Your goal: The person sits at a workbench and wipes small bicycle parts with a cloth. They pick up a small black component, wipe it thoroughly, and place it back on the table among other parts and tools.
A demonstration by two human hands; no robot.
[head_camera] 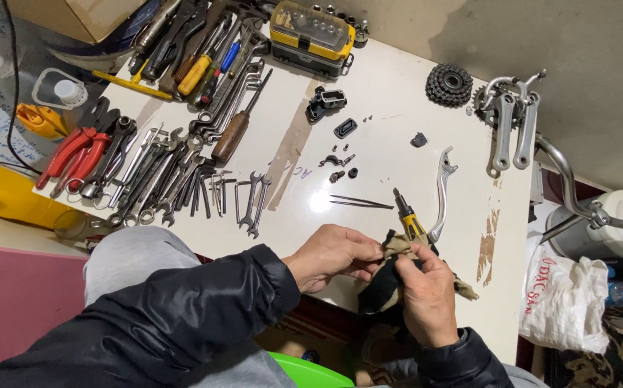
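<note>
Screwdriver (pixel 410 220): tip up-left, shaft diagonal

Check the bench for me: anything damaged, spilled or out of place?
The white tabletop is worn: brown patches where the surface has peeled, one strip left of centre and one near the right edge. Nothing looks spilled. Both hands, left and right, hold a dirty rag.
</note>
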